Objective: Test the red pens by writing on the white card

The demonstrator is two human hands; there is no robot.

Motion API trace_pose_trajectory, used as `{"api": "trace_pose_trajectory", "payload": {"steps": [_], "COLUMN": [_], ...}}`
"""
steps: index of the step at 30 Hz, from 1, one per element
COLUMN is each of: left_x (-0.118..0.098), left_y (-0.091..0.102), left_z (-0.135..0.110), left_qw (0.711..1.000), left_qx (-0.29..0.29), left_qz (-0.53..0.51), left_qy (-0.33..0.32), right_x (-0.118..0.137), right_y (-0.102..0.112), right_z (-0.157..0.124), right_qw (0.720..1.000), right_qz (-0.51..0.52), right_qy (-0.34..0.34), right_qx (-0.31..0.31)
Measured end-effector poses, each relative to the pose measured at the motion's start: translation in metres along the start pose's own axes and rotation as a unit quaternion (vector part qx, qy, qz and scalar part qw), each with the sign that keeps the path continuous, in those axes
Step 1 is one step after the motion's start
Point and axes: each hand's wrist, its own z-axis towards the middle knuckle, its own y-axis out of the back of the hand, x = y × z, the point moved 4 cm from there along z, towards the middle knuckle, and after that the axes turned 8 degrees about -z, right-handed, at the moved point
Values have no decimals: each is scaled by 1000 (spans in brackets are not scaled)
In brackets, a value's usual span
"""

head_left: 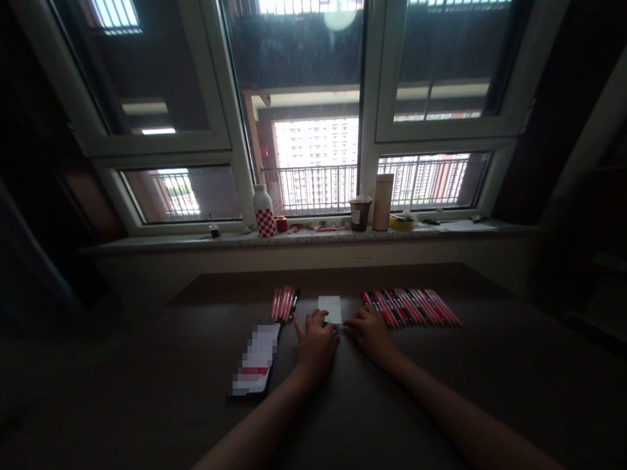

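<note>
My left hand (315, 343) is low over the table at the near edge of a small white paper square (330, 307). Its thumb and forefinger are closed around something small and dark, too blurred to name, while its little finger sticks out to the left. Facing it, my right hand (371, 333) has its fingertips pinched at a thin pale bit between the hands, which I cannot make out. Right of the paper lies a long row of red, pink and black pencil-like sticks (416, 308), partly behind my right hand. A smaller bunch of similar sticks (284, 303) lies to the left.
A phone (257, 359) lies left of my left forearm on the dark table (196, 372). Beyond, the windowsill (313, 239) carries a red-checked bottle (265, 212), a lidded drink cup (360, 213), a tan cylinder (383, 202) and a yellow roll (401, 223).
</note>
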Motion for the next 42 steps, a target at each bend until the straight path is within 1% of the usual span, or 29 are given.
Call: {"api": "trace_pose_trajectory", "payload": {"steps": [5, 12, 20, 25, 34, 42], "left_x": [1, -1, -4, -4, -3, -5], "left_y": [-1, -2, -3, -3, -5, -4], "left_z": [-1, -4, -4, -5, -5, -5], "left_qw": [1000, 1000, 999, 999, 999, 999], "left_qx": [2, 10, 26, 24, 29, 30], "left_qz": [-4, -11, -7, -2, -2, -4], "left_qy": [-3, -25, -31, -38, -36, -27], "right_x": [-2, -3, -3, -1, -4, -3], "right_y": [1, 4, 8, 10, 12, 12], "right_z": [1, 0, -1, -2, 1, 0], "right_qw": [1000, 999, 999, 999, 999, 999], "right_qz": [4, 23, 13, 8, 16, 13], "right_qy": [-18, -27, -34, -37, -40, -39], "right_qx": [12, -6, -2, -4, 11, 3]}}
